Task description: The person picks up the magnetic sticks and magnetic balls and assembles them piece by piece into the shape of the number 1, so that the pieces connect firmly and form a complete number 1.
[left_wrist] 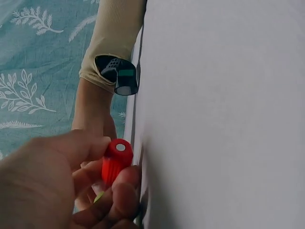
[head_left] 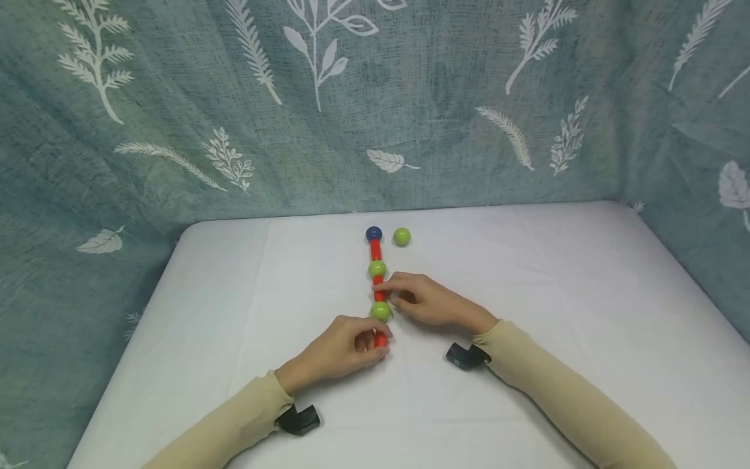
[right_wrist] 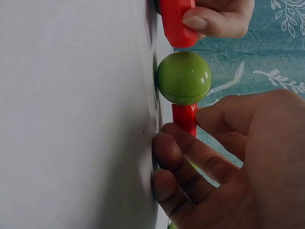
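A line of balls and red magnetic rods runs toward me on the white table. From the far end come a blue ball (head_left: 374,233), a red rod (head_left: 375,250), a green ball (head_left: 377,268), a second red rod (head_left: 379,296) and another green ball (head_left: 380,311). My right hand (head_left: 430,301) pinches that second rod between thumb and fingers. Below the nearer green ball, my left hand (head_left: 340,346) grips a third red rod (left_wrist: 114,167), whose end shows a small metal disc. In the right wrist view a narrow gap separates this rod from the ball.
A loose green ball (head_left: 402,236) lies right of the blue one near the table's back edge. White cloth covers the table (head_left: 562,339). Green-blue curtain (head_left: 433,130) with white leaves hangs behind and at the sides. Dark wrist cameras (head_left: 467,356) stick out from both sleeves.
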`<state>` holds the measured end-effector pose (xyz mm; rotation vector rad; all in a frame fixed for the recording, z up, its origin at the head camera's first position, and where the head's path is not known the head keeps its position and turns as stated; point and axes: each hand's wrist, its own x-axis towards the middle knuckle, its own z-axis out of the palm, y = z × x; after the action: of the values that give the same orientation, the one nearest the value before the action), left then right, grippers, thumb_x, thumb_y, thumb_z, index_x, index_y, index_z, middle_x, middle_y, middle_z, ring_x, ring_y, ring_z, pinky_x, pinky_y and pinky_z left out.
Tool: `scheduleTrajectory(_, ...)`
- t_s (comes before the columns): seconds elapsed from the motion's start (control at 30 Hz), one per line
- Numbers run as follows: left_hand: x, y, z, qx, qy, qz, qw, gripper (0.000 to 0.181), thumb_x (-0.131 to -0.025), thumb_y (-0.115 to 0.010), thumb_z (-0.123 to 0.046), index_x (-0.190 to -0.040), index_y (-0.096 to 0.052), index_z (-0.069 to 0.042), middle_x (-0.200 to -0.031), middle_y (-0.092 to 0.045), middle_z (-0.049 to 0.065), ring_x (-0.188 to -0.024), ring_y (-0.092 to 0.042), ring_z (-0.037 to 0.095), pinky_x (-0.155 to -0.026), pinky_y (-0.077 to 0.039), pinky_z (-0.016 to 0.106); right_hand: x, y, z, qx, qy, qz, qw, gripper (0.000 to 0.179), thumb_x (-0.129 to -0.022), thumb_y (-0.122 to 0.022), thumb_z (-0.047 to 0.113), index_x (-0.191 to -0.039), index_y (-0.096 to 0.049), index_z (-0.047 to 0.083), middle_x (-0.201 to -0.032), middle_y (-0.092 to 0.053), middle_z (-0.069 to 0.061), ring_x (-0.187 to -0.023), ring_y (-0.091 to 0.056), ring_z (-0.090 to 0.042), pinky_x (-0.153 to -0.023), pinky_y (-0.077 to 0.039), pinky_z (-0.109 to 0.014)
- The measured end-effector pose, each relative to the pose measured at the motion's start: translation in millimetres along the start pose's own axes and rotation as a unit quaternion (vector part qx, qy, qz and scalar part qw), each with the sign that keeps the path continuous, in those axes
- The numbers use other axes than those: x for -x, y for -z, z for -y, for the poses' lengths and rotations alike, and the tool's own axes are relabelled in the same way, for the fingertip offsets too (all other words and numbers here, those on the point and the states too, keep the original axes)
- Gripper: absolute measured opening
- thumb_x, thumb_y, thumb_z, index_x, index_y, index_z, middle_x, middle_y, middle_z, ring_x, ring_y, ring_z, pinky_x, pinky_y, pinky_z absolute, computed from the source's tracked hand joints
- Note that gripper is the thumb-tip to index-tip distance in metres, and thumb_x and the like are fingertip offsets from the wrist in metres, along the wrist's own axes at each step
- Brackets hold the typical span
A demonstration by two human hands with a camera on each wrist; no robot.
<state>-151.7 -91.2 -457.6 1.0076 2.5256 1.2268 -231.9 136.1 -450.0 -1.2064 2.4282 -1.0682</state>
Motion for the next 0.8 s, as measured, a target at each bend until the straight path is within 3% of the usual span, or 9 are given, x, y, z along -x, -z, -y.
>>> scheduleTrajectory(0.2,-3.4,-2.0,1.0,-0.005,0.008,-0.019,0.9998,0.015,-0.089,-0.073,-0.019,-0.103,-0.07,-0.015,-0.068,-0.058,-0.009,-0.058,-0.048,0.002,-0.052,-0.041,0.016,-0.2,-0.7,-0.9,-0.002,-0.006,0.004,1.0,0.038,-0.096,-0.055,0.003,-0.132,-0.062,0.013,-0.106,-0.063,0.005,-0.078,-0.049,-0.011,-0.067,-0.042,-0.022)
scheduleTrajectory(0.8,-3.1,-1.8,1.6,-0.002,0.004,-0.016,0.9999,0.021,-0.088,-0.074,-0.019,-0.108,-0.067,-0.014,-0.068,-0.056,-0.008,-0.057,-0.047,0.002,-0.052,-0.039,0.016,0.2,-0.8,-0.9,-0.005,-0.008,0.001,1.0,0.038,-0.096,-0.055,0.003,-0.132,-0.062,0.013,-0.107,-0.063,0.005,-0.079,-0.049,-0.012,-0.067,-0.041,-0.022)
